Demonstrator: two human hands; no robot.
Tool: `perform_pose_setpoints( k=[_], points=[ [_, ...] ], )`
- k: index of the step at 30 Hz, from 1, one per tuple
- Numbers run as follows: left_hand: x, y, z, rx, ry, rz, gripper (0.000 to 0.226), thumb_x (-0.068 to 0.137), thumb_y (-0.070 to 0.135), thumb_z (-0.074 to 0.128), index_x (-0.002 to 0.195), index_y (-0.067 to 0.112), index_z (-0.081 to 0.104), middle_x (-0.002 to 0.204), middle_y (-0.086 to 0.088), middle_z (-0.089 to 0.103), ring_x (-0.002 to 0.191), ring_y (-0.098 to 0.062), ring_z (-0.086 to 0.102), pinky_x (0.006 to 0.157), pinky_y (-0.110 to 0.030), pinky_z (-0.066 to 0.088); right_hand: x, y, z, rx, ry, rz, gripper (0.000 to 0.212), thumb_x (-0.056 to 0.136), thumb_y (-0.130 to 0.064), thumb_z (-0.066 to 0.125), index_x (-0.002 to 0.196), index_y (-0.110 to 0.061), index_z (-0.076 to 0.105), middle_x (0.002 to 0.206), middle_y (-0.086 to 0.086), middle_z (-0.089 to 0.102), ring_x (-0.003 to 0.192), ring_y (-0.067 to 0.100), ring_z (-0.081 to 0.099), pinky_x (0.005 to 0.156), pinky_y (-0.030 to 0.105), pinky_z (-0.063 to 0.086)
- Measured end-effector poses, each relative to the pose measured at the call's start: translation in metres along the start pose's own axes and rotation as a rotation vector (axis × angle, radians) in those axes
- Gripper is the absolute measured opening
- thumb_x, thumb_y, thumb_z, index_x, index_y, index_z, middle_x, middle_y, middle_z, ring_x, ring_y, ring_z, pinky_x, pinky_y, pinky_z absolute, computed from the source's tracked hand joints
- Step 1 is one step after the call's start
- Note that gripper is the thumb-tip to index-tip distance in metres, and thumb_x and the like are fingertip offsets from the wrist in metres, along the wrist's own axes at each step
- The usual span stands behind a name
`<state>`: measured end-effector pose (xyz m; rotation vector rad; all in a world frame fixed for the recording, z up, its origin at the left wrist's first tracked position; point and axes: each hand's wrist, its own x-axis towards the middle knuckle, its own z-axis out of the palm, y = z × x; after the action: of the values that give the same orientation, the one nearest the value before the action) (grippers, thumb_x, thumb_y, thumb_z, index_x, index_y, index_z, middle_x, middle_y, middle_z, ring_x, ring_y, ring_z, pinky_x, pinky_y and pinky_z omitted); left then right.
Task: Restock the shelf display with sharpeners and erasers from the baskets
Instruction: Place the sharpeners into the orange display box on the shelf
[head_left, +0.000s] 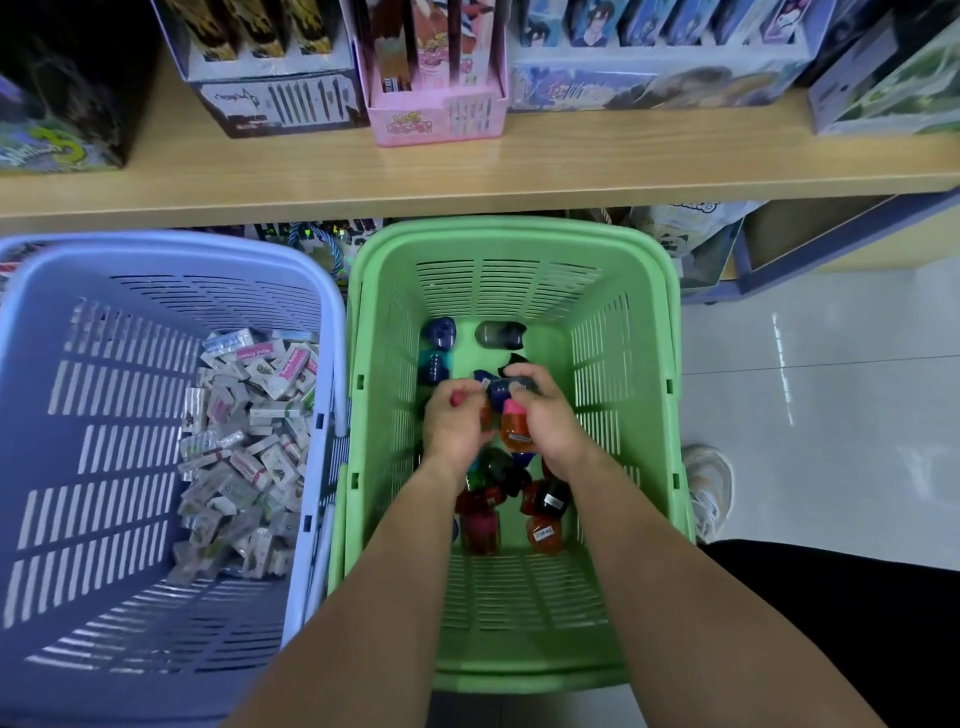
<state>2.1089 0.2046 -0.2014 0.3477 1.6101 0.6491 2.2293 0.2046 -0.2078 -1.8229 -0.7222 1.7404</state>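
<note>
One green basket (519, 231), perhaps twelve sharpeners (543, 532), left hand (451, 427), right hand (548, 415)

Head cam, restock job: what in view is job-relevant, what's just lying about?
Job: green basket, sharpeners, blue basket, erasers, wooden shelf, left hand and right hand, both gripping sharpeners.
Lying about: pink display box, black box, white shoe, tiled floor.

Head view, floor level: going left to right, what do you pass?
Blue basket of erasers → green basket of sharpeners, with left hand then right hand inside → white shoe.
</note>
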Motion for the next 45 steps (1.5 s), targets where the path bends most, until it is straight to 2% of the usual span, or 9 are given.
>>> perform_pose_setpoints(
  k=[3,9,14,21,26,31,37,41,45],
  points=[
    [0.006,-0.002,0.001,0.056,0.039,-0.064,0.013,0.095,0.008,0.056,0.095,0.019,0.062,0.103,-0.005,0.067,0.098,-0.026,0.065,0.075,-0.036,0.06,0.0,0.006,0.0,-0.005,0.037,-0.002,0.022,0.102,-0.019,0.048,0.12,-0.026,0.059,0.107,0.007,0.068,0.086,0.019,0.064,0.075,0.035,0.053],
    [0.01,-0.016,-0.005,0.349,-0.083,0.012,0.043,0.088,0.065,0.064,0.119,0.036,0.062,0.126,0.002,0.063,0.108,-0.022,0.064,0.073,-0.037,0.063,0.001,0.014,-0.009,-0.105,0.104,-0.039,0.021,0.095,-0.037,0.067,0.101,-0.017,0.064,0.102,0.003,0.07,0.098,0.021,0.068,0.092,0.037,0.053],
    [0.01,-0.022,-0.006,0.217,0.01,-0.011,0.039,0.083,0.054,0.077,0.109,0.03,0.059,0.112,0.008,0.063,0.099,-0.018,0.065,0.069,-0.037,0.064,0.001,0.015,-0.008,-0.141,0.184,-0.065,0.015,0.102,-0.024,0.056,0.104,-0.016,0.069,0.098,0.001,0.072,0.092,0.018,0.068,0.086,0.032,0.053],
    [0.015,-0.033,-0.017,0.303,0.176,0.038,0.043,0.09,0.054,0.067,0.128,0.039,0.056,0.105,0.015,0.061,0.102,-0.026,0.062,0.093,-0.051,0.056,-0.015,0.04,0.003,-0.944,0.267,-0.175,0.034,0.093,-0.026,0.065,0.125,-0.017,0.063,0.116,0.004,0.063,0.095,0.024,0.065,0.08,0.031,0.051],
    [0.011,-0.03,-0.014,0.257,0.16,0.007,0.035,0.095,0.046,0.066,0.124,0.033,0.052,0.091,0.02,0.05,0.079,-0.014,0.056,0.079,-0.047,0.063,-0.014,0.056,0.009,-0.94,0.229,-0.046,0.047,0.094,-0.03,0.066,0.138,-0.023,0.052,0.139,0.002,0.051,0.113,0.022,0.06,0.086,0.029,0.047],
    [0.008,-0.022,-0.013,0.278,0.145,0.041,0.034,0.093,0.047,0.067,0.12,0.031,0.052,0.093,0.016,0.055,0.08,-0.011,0.057,0.081,-0.049,0.062,0.004,0.052,0.006,-1.043,0.202,-0.009,0.04,0.089,-0.037,0.072,0.125,-0.022,0.059,0.124,0.004,0.052,0.106,0.026,0.059,0.089,0.036,0.05],
    [-0.013,0.012,-0.017,0.32,0.029,0.143,0.037,0.096,0.051,0.06,0.127,0.036,0.048,0.104,0.007,0.061,0.099,-0.03,0.066,0.084,-0.052,0.061,-0.006,0.03,0.008,-0.485,0.227,-0.048,0.026,0.092,-0.035,0.072,0.108,-0.024,0.053,0.093,-0.008,0.065,0.085,0.014,0.063,0.083,0.033,0.051],
    [-0.047,0.059,-0.03,0.346,-0.116,0.289,0.017,0.099,0.043,0.059,0.115,0.05,0.055,0.108,0.001,0.07,0.091,-0.031,0.073,0.084,-0.054,0.06,-0.026,-0.023,0.014,-0.114,0.257,-0.173,0.033,0.093,-0.02,0.07,0.125,-0.019,0.063,0.106,-0.005,0.071,0.093,0.009,0.067,0.091,0.029,0.053],
    [-0.093,0.115,-0.061,0.393,-0.243,0.356,0.015,0.1,0.036,0.061,0.108,0.047,0.054,0.094,-0.009,0.07,0.072,-0.038,0.073,0.062,-0.051,0.061,-0.068,-0.091,0.021,0.107,0.246,-0.273,0.017,0.094,-0.012,0.068,0.105,-0.02,0.058,0.092,0.001,0.072,0.072,0.013,0.068,0.065,0.022,0.054]
  ],
)
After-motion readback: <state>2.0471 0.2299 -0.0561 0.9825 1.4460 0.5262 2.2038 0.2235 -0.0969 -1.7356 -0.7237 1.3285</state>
